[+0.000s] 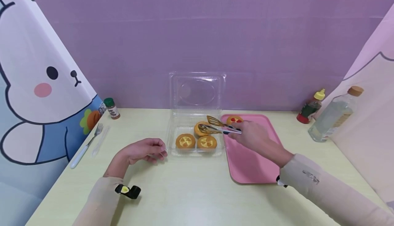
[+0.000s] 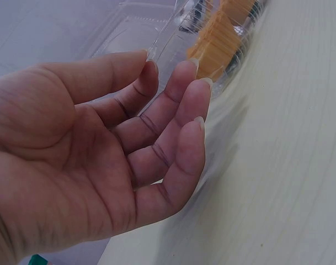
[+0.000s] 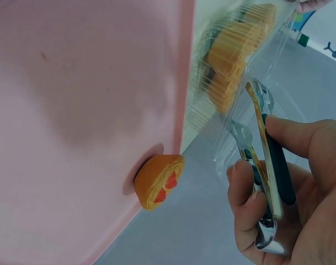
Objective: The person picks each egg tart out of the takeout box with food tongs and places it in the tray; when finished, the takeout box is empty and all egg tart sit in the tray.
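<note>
My right hand (image 1: 250, 135) grips metal serving tongs (image 3: 272, 165) with dark handle grips. Their slotted ends are apart over the clear plastic container (image 1: 172, 152), near the back tart (image 1: 199, 129); whether they touch it I cannot tell. Two more round tarts with yellow patterned tops, a left one (image 1: 185, 140) and a right one (image 1: 207, 142), sit in the container's front. At its left edge, my left hand (image 2: 107, 149) pinches the rim between thumb and forefinger, the other fingers loosely bent. A tart with red pieces on top (image 3: 159, 181) lies on the pink tray (image 1: 252, 168).
The container's raised lid (image 1: 197, 92) stands against the purple backdrop. At the left are a fork (image 1: 87, 146), a clear plastic-looking utensil (image 1: 100, 140) and a green-capped spice jar (image 1: 112, 108). A yellow-topped sauce bottle (image 1: 311, 107) and a cork-coloured-capped clear bottle (image 1: 333, 116) stand right.
</note>
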A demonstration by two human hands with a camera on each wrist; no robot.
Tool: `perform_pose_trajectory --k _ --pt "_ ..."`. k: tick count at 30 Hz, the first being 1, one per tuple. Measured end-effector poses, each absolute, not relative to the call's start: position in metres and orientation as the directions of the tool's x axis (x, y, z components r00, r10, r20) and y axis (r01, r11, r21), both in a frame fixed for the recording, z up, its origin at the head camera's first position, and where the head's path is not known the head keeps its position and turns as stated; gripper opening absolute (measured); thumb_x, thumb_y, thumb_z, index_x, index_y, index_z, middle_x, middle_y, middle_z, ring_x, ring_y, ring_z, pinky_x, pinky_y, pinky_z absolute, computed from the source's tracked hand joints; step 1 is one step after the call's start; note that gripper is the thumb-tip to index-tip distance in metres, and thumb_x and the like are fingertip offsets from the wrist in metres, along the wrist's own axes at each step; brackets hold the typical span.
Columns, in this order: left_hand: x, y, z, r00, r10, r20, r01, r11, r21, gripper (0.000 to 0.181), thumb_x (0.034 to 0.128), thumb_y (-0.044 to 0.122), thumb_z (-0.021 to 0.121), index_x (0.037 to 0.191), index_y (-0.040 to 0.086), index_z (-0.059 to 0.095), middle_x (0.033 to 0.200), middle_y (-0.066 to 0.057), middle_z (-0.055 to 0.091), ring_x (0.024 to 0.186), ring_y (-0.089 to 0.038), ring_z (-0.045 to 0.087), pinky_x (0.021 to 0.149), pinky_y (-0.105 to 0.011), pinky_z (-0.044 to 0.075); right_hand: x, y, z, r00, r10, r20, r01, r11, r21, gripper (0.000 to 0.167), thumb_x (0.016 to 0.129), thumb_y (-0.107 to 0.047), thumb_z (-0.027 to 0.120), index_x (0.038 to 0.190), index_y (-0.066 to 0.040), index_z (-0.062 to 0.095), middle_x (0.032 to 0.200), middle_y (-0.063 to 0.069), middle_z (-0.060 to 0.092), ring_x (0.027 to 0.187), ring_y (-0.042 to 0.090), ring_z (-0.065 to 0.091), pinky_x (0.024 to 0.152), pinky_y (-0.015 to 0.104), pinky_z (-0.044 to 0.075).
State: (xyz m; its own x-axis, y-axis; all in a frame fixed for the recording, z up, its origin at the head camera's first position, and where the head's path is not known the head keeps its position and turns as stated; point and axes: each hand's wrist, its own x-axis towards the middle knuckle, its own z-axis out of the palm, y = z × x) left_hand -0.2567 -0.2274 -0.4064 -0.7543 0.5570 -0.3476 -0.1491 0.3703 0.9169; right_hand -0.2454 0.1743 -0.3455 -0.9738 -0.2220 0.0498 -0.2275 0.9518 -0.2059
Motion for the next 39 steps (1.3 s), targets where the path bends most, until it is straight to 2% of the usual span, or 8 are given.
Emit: perform_pose_trajectory --k 2,12,21,26,33,39 --pt "-0.257 -0.227 -0.407 -0.754 0.558 -0.346 -0.148 0.369 0.918 0.024 0.1036 0.024 0.055 0.110 0.001 0.057 0.108 -0.009 0.068 0.098 -0.021 0.067 0.083 -0.038 0.056 -0.246 0.174 -0.346 -0.976 -0.212 0.046 -0.217 0.954 -0.205 0.055 0.088 -0.046 0.073 0.136 -0.021 0.063 0.083 0.005 0.065 0.055 0.016 0.044 0.046 0.028 0.034" --pt "-0.257 -0.227 -0.406 -0.752 0.561 -0.346 -0.149 0.367 0.918 0.025 0.1032 0.026 0.056 0.110 0.001 0.057 0.108 -0.009 0.068 0.099 -0.022 0.067 0.083 -0.038 0.056 -0.252 0.170 -0.345 -0.977 -0.211 -0.014 -0.203 0.956 -0.214 0.051 0.091 -0.048 0.069 0.135 -0.022 0.065 0.086 0.003 0.066 0.057 0.016 0.048 0.046 0.028 0.033" --pt "-0.258 -0.227 -0.407 -0.752 0.561 -0.347 -0.150 0.367 0.918 0.024 0.1034 0.024 0.055 0.110 0.002 0.057 0.108 -0.008 0.068 0.099 -0.021 0.067 0.083 -0.038 0.056 -0.254 0.167 -0.347 -0.978 -0.198 -0.063 -0.178 0.955 -0.238 0.049 0.091 -0.047 0.069 0.135 -0.024 0.065 0.101 0.008 0.070 0.066 0.020 0.054 0.050 0.032 0.037" --pt "-0.258 -0.228 -0.408 -0.752 0.559 -0.351 -0.154 0.368 0.917 0.024 0.1034 0.025 0.055 0.111 0.002 0.057 0.107 -0.007 0.068 0.098 -0.020 0.067 0.083 -0.037 0.056 -0.255 0.166 -0.349 -0.977 -0.199 -0.069 -0.177 0.953 -0.245 0.048 0.091 -0.046 0.069 0.134 -0.025 0.065 0.103 0.008 0.070 0.066 0.020 0.054 0.050 0.032 0.037" --pt "-0.259 -0.228 -0.409 -0.751 0.561 -0.349 -0.152 0.367 0.918 0.024 0.1033 0.026 0.056 0.110 0.002 0.058 0.107 -0.007 0.068 0.098 -0.020 0.067 0.082 -0.037 0.056 -0.257 0.167 -0.351 -0.976 -0.208 -0.057 -0.187 0.948 -0.256 0.046 0.092 -0.045 0.069 0.134 -0.025 0.066 0.114 0.011 0.070 0.073 0.021 0.056 0.052 0.033 0.038" --pt "-0.258 -0.228 -0.408 -0.750 0.562 -0.349 -0.153 0.367 0.918 0.025 0.1034 0.026 0.056 0.110 0.002 0.058 0.107 -0.007 0.068 0.098 -0.020 0.067 0.083 -0.037 0.056 -0.257 0.168 -0.352 -0.975 -0.216 -0.049 -0.196 0.944 -0.267 0.045 0.092 -0.043 0.069 0.132 -0.024 0.067 0.110 0.010 0.071 0.065 0.019 0.052 0.050 0.032 0.037"
